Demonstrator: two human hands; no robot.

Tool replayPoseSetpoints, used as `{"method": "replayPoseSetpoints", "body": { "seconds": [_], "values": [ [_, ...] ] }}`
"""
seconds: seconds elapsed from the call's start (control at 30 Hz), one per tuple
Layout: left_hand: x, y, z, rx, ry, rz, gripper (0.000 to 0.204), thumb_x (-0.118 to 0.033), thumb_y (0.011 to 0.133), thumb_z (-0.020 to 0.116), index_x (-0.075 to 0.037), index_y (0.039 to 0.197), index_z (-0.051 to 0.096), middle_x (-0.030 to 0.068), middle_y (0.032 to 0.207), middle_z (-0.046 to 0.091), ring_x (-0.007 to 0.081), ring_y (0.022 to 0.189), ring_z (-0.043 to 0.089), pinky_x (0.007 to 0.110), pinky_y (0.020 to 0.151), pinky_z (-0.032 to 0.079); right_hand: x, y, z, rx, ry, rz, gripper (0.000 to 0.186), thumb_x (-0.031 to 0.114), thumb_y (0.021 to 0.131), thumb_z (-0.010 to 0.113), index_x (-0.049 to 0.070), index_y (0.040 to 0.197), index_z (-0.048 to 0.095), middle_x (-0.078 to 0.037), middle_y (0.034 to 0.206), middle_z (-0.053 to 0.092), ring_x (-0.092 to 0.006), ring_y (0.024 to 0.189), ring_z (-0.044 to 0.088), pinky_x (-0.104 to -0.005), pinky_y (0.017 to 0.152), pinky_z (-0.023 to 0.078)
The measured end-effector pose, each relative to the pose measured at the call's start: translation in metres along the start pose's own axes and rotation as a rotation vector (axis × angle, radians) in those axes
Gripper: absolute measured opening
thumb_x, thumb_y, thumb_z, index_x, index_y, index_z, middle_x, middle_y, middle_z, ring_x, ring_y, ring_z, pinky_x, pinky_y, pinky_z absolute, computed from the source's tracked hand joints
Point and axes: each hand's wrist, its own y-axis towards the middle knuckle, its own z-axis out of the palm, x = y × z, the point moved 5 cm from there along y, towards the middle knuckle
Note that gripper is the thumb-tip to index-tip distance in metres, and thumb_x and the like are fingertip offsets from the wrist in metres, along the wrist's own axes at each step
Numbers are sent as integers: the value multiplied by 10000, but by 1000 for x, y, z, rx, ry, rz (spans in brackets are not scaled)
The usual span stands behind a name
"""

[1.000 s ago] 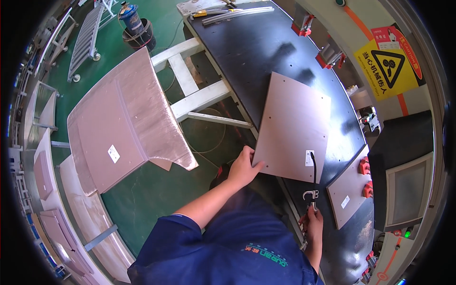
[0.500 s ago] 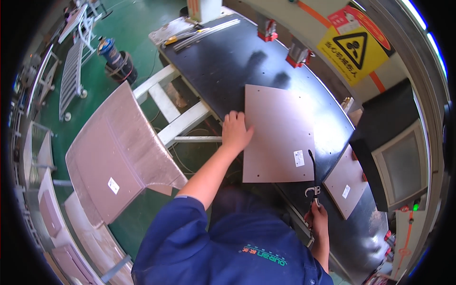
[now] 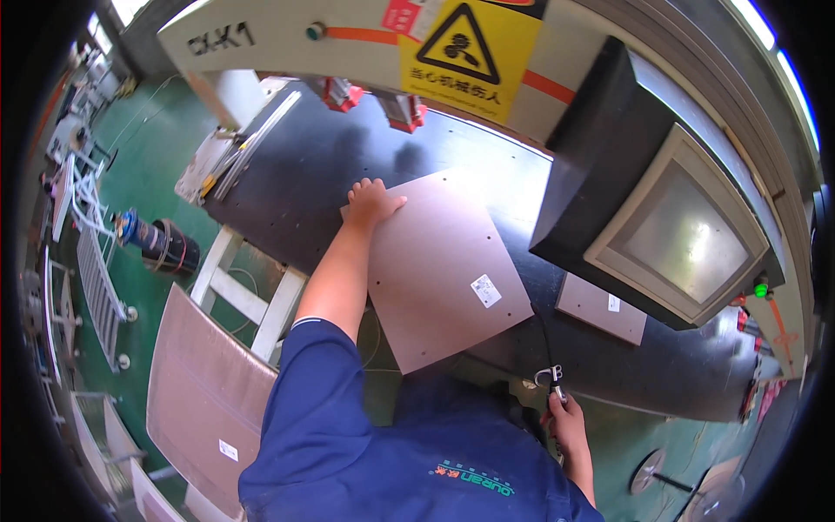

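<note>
A flat pinkish-brown panel (image 3: 435,270) with small holes and a white label lies on the dark worktable (image 3: 296,165), its near corner hanging past the table's front edge. My left hand (image 3: 372,204) grips its far left corner, the thumb on the face and the fingers at the edge. Low on the right, my right hand (image 3: 567,418) is closed around the handle of an air blow gun (image 3: 551,379). The gun's thin black nozzle tube points up toward the panel's right corner; its tip is partly hidden there.
A second panel (image 3: 600,306) lies partly behind a boxy control screen (image 3: 670,226). A machine beam with a yellow warning sign (image 3: 470,56) spans the back. Metal strips (image 3: 257,143) rest at the table's far left. A curved panel (image 3: 204,383) stands at left, near a black bucket (image 3: 170,248).
My view has turned to the right, so the table and panel appear rotated and shifted left. My left hand stays at the panel's edge, and my right hand still holds the blow gun.
</note>
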Motion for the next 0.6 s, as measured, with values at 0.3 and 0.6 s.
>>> {"method": "replayPoseSetpoints", "body": {
  "seconds": [0.3, 0.6],
  "values": [
    [-124, 23, 30, 91, -160, 118, 722, -476, 745, 657, 10, 1251, 487, 203, 1319, 430, 365, 1265, 361, 449, 1083, 255, -4, -20, 1, -49, 58, 144, 261, 286, 951, 533, 50, 842, 517, -24, 614, 577, -91, 526, 522, -231, 477, 382],
    [-209, -31, 64, 6, 118, 366, 772, -483, 828, 496, -56, 1445, 314, 276, 1497, 194, 430, 1401, 105, 561, 1119, 22, -6, -20, 3, -73, 71, 170, 281, 298, 944, 547, 51, 812, 518, -22, 617, 572, -89, 537, 523, -240, 484, 388]
  ]
}}
